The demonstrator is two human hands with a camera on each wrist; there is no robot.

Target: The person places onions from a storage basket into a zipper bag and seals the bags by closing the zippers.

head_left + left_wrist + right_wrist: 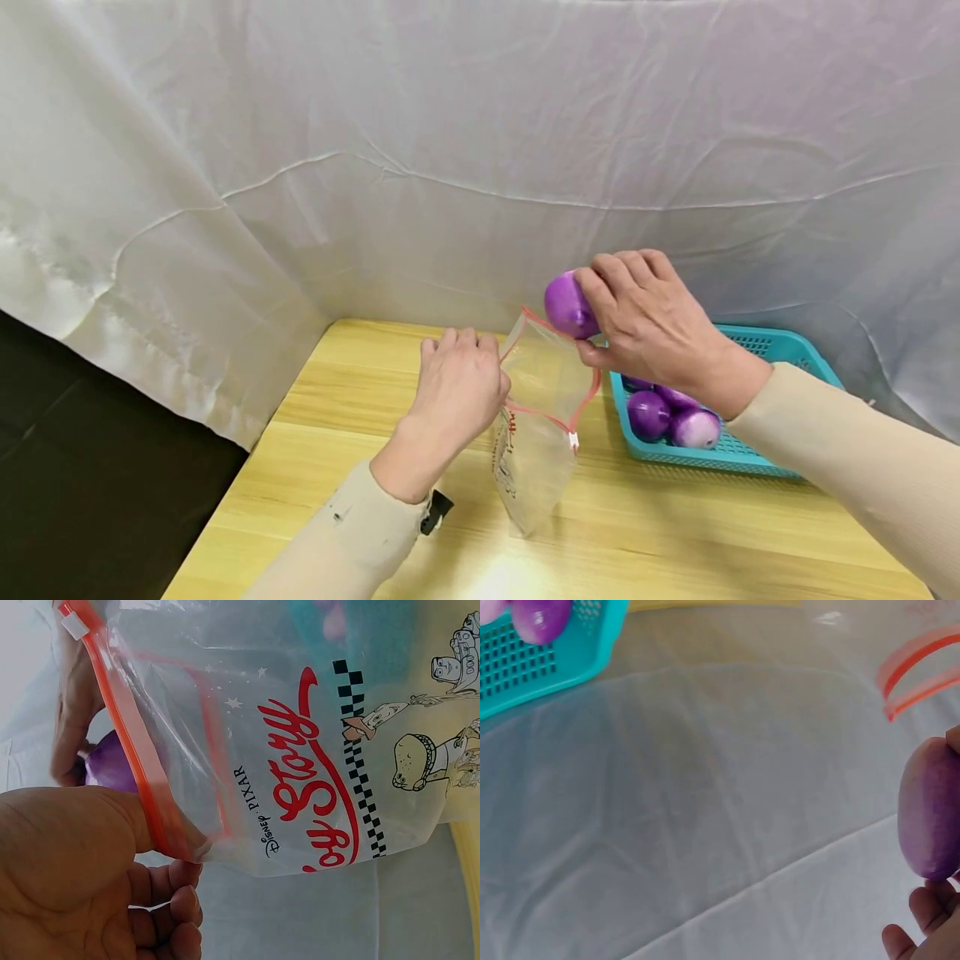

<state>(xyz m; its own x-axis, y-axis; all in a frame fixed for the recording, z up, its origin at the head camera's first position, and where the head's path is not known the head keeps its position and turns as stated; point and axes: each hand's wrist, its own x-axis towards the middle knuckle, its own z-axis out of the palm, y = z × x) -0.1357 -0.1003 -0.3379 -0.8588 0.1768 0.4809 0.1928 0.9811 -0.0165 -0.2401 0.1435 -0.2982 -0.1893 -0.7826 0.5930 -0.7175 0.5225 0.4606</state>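
Observation:
In the head view my left hand pinches the rim of a clear zip bag between thumb and fingers. The bag hangs upright with its red-edged mouth spread wide and a white slider at the near end of the zip. Red lettering and line-drawn cartoon figures show on its side in the left wrist view. My right hand grips a smooth purple onion right at the far rim of the bag mouth. The right wrist view shows the same onion between thumb and fingers.
A turquoise perforated basket stands on the right of the wooden table, with several more purple onions in it. My right forearm crosses over the basket. Pale cloth hangs behind the table, and a dark area lies beyond its left edge.

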